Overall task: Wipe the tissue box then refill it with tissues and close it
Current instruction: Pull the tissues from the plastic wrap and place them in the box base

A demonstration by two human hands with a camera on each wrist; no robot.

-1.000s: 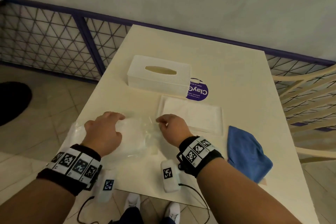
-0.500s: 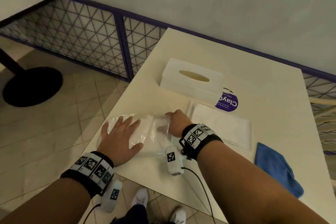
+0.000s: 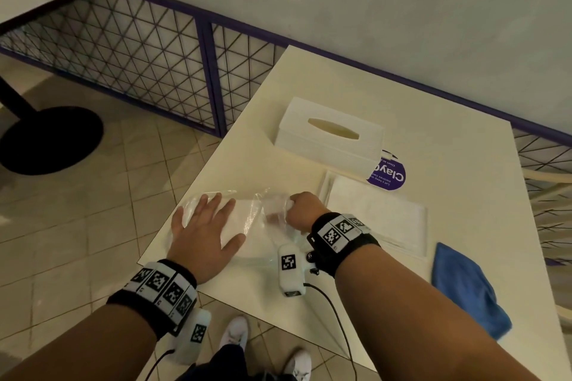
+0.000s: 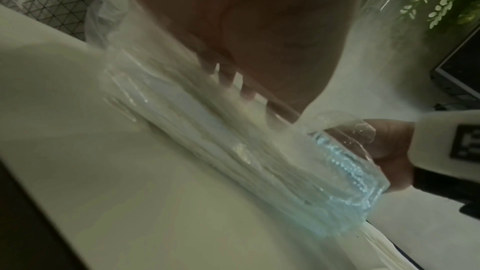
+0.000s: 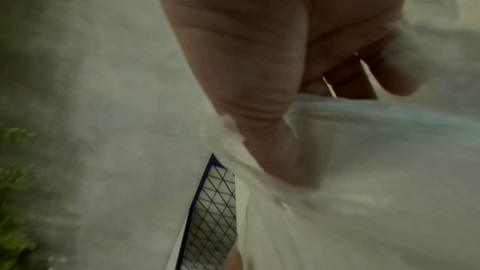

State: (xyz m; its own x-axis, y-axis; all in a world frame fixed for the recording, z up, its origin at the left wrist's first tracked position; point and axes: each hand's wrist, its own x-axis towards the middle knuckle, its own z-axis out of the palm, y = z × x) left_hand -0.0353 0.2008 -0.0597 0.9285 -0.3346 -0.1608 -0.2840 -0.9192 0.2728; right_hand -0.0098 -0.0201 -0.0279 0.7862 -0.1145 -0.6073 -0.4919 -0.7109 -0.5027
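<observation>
A clear plastic pack of white tissues (image 3: 247, 226) lies near the table's front left corner. My left hand (image 3: 204, 226) lies flat on top of it with fingers spread, pressing it down (image 4: 233, 81). My right hand (image 3: 301, 210) is at the pack's right end, fingers curled inside the open plastic wrap (image 5: 298, 171), gripping the tissues or the wrap. The white tissue box (image 3: 329, 136) with an oval slot stands farther back. A flat white lid or tissue stack (image 3: 377, 216) lies to the right of the pack. A blue cloth (image 3: 464, 288) is at the right.
A round purple sticker (image 3: 388, 176) lies by the box. The table (image 3: 433, 139) ends close on the left and front. A purple-framed wire fence (image 3: 139, 49) runs behind, another table's black base (image 3: 46, 139) stands on the tiled floor, and a chair (image 3: 548, 176) is at the right.
My left hand went from curled on the pack to flat and spread on it. My right hand moved left into the pack's open end. The head view swung left.
</observation>
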